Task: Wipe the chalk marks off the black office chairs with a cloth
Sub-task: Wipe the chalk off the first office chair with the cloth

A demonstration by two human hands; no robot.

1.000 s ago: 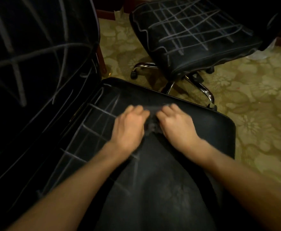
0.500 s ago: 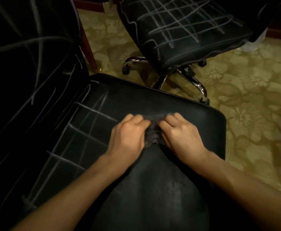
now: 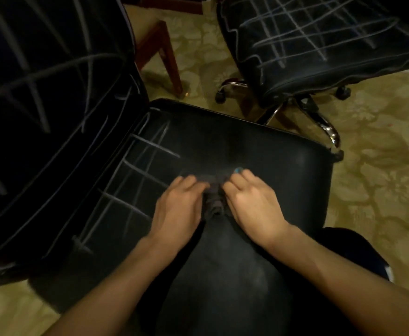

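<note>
The dark, bunched-up fabric cloth [image 3: 213, 202] is pressed onto the middle of the black leather seat [image 3: 271, 166] of the nearer office chair, gathered between the left hand [image 3: 178, 207] and the right hand [image 3: 252, 204]. Both hands lie side by side with fingers curled over the cloth, gripping it from either side. Compared with a second ago, the cloth and both hands have been drawn back along the seat toward the person, so more wiped surface is exposed beyond the fingertips; only a faint haze is left there. The stroke is judged to be a pull across the seat's middle. The white chalk grid lines [image 3: 135, 185] on the seat's left part remain, untouched by the cloth, so this seat is judged roughly half done.

Counted: one cloth, two hands, two black office chairs. The nearer chair's black backrest [image 3: 41, 93] carries chalk lines, and the second black chair [image 3: 319, 44] behind, on a chrome base, is fully crossed with chalk. One red-brown wooden leg [image 3: 169, 59] stands on the patterned beige carpet [image 3: 380, 190].
</note>
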